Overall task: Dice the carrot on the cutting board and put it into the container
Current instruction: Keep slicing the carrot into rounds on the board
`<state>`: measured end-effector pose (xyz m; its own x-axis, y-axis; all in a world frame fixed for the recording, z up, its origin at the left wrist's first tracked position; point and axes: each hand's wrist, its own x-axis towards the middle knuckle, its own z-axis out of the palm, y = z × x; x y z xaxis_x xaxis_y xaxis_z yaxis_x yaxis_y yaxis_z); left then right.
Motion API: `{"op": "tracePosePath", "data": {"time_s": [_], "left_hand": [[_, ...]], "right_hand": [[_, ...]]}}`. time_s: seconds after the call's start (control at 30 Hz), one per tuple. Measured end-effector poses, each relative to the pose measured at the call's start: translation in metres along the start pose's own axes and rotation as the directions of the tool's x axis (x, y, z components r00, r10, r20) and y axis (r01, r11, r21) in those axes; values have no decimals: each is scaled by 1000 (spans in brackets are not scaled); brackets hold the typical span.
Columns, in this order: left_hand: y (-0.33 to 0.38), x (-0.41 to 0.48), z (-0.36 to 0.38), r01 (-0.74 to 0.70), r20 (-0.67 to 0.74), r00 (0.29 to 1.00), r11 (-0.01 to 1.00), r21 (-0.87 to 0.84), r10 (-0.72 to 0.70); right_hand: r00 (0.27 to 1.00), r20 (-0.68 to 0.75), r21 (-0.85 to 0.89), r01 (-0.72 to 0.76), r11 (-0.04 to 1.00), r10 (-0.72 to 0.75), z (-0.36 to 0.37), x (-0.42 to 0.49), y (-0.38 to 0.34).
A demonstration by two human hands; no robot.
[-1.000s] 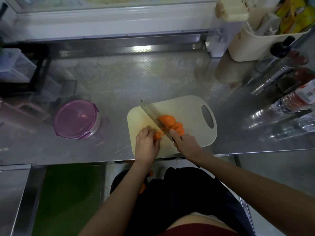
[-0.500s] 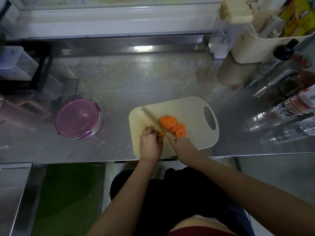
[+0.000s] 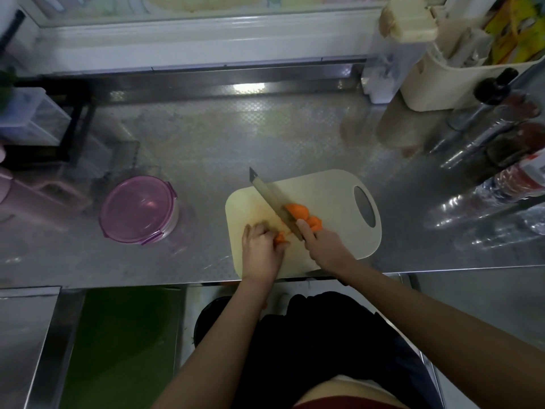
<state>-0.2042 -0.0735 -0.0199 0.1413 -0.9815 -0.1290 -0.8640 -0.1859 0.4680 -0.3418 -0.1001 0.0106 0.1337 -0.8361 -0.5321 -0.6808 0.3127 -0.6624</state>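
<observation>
Cutting board (image 3: 333, 196): cream plastic, handle hole at its right end, flat on the steel counter (image 3: 206, 149) near the front edge.

Left hand (image 3: 261, 249): on the board's near-left part, fingers curled down and pinching a small carrot piece (image 3: 280, 238). Only the orange end of the piece shows past the fingertips.

Right hand (image 3: 321, 246): fingers wrapped round the handle of the knife (image 3: 271, 199), index finger laid forward by the blade's base. The handle itself is hidden in the grip. The blade runs diagonally away to the far left, its tip past the board's far edge. Cannot tell whether the cutting edge touches the board.

Cut carrot slices (image 3: 300, 214): an orange cluster near mid-board, just right of the blade and touching it, apart from the held piece.

Container (image 3: 138, 209): round, clear, purple lid clipped on, on the counter well left of the board. No carrot visible in it.

Bottles (image 3: 501, 184) lie at the counter's right side; 1 cream bin (image 3: 442, 81) stands at the far right.
</observation>
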Motion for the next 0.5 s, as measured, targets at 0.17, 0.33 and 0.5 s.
{"op": "tracePosePath", "data": {"time_s": [0.17, 0.33, 0.5], "left_hand": [[-1, -3, -6, 13, -14, 1000, 995, -97, -15], [1, -5, -9, 62, 0, 998, 987, -147, -62], [3, -5, -7, 74, -11, 997, 987, -145, -77]], "right_hand": [[999, -19, 21, 26, 999, -25, 0, -7, -2], [999, 29, 6, 14, 1000, -14, 4, -10, 0], [999, 13, -26, 48, 999, -47, 7, -13, -4]]}}
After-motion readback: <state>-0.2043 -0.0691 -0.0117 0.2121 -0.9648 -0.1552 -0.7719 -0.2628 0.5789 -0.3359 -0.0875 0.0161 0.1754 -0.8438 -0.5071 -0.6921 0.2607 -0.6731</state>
